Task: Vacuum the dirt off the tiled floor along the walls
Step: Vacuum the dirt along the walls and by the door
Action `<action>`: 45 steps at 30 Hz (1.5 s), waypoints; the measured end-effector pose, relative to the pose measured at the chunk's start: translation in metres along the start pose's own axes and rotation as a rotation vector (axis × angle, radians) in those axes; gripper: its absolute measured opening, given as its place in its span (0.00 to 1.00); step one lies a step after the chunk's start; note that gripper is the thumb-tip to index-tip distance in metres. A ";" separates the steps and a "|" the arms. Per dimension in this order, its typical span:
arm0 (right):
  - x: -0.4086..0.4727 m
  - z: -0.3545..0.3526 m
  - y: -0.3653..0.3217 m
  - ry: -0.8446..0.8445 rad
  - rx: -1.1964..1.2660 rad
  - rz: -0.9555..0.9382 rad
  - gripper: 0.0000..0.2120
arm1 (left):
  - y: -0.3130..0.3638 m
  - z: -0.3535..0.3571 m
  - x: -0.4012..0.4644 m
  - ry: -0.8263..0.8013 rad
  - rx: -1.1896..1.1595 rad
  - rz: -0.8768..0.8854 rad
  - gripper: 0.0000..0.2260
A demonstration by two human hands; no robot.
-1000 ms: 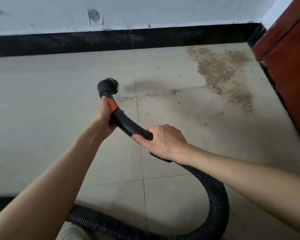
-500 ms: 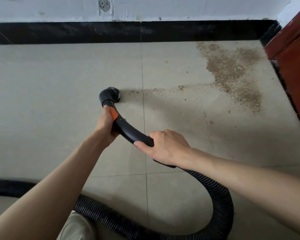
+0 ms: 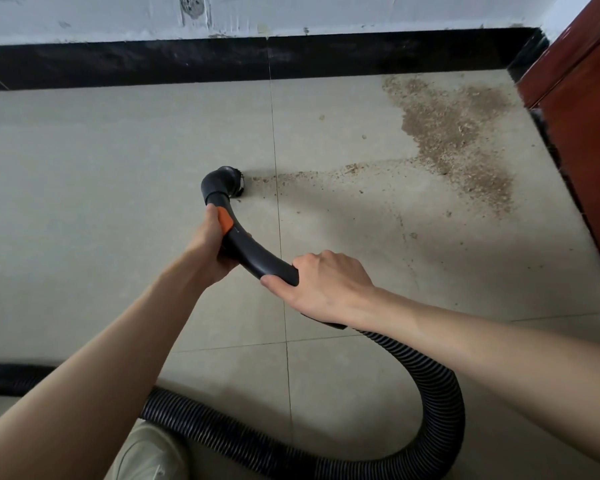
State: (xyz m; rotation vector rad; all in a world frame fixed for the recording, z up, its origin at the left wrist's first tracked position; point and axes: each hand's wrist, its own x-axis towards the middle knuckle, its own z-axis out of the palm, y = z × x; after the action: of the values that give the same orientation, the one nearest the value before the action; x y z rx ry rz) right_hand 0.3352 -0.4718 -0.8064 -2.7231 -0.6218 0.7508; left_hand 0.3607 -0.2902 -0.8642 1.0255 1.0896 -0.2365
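A curved black vacuum handle (image 3: 257,258) with an orange button ends in a round nozzle (image 3: 227,181) that sits on the beige tiled floor (image 3: 101,188). My left hand (image 3: 208,247) grips the handle just below the orange button. My right hand (image 3: 323,285) grips its lower end, where the ribbed black hose (image 3: 440,393) starts. A thin trail of brown dirt (image 3: 302,176) runs right from the nozzle's mouth to a large dirt patch (image 3: 458,133) near the far right corner.
A black skirting (image 3: 153,64) runs along the white far wall (image 3: 118,15). A red-brown wooden panel (image 3: 582,133) stands along the right side. The hose loops across the floor at the bottom, past my trouser leg (image 3: 146,455).
The nozzle has come down onto the floor at the left end of the dirt trail. Both hands keep their grip on the handle.
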 end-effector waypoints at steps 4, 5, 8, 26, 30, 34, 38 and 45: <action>-0.010 -0.002 0.011 0.009 0.027 0.038 0.26 | -0.005 0.017 -0.005 -0.015 0.031 -0.014 0.20; -0.011 -0.003 0.014 0.014 0.034 0.049 0.26 | -0.006 0.021 -0.006 -0.021 0.031 -0.017 0.20; -0.013 -0.006 0.021 0.027 0.046 0.083 0.26 | -0.007 0.035 -0.009 -0.050 0.039 -0.016 0.18; -0.028 -0.023 0.074 0.097 0.220 0.311 0.29 | -0.029 0.113 -0.032 -0.377 0.112 0.005 0.30; -0.032 -0.027 0.086 0.113 0.241 0.355 0.29 | -0.034 0.131 -0.037 -0.421 0.117 -0.009 0.28; -0.037 -0.029 0.097 0.149 0.247 0.389 0.29 | -0.040 0.150 -0.041 -0.417 0.118 -0.026 0.21; -0.039 -0.030 0.111 0.181 0.244 0.429 0.29 | -0.045 0.173 -0.042 -0.395 0.148 0.001 0.20; -0.044 -0.031 0.138 0.219 0.231 0.489 0.28 | -0.055 0.210 -0.042 -0.413 0.228 0.019 0.20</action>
State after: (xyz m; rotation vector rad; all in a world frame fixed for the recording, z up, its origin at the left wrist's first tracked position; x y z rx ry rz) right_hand 0.3640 -0.6172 -0.8085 -2.7029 0.1787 0.5636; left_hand 0.4362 -0.4973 -0.8444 1.1272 0.6879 -0.5414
